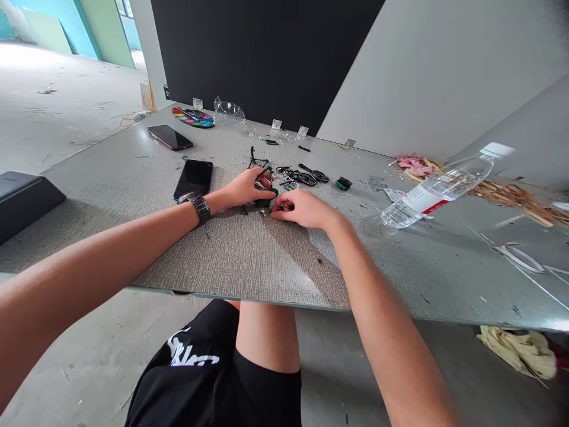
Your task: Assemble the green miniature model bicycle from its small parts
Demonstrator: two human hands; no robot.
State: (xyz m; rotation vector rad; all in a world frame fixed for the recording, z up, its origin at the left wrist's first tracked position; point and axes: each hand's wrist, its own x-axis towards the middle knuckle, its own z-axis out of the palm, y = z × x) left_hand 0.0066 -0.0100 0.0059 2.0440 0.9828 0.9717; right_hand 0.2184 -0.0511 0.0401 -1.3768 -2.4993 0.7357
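My left hand (249,186) pinches a small dark green model part (269,172) between thumb and fingers, low over the table. Close beside it, my right hand (304,209) has thumb and fingertips brought together; whatever they hold is too small to make out. Dark bits lie on the tabletop between both hands, partly covered by the fingers. Just beyond the hands is a black miniature bicycle frame (258,160). Small black spoked wheels (307,178) and other thin pieces lie to its right. Farther right sits a small dark green and black block (343,183).
Two phones, one black (194,177) and one farther back (169,137), lie on the left. Behind are a paint palette (193,117) and clear plastic packaging (231,112). A tilted water bottle (444,188) and dry strips (511,198) are right; a dark box (26,198) is far left.
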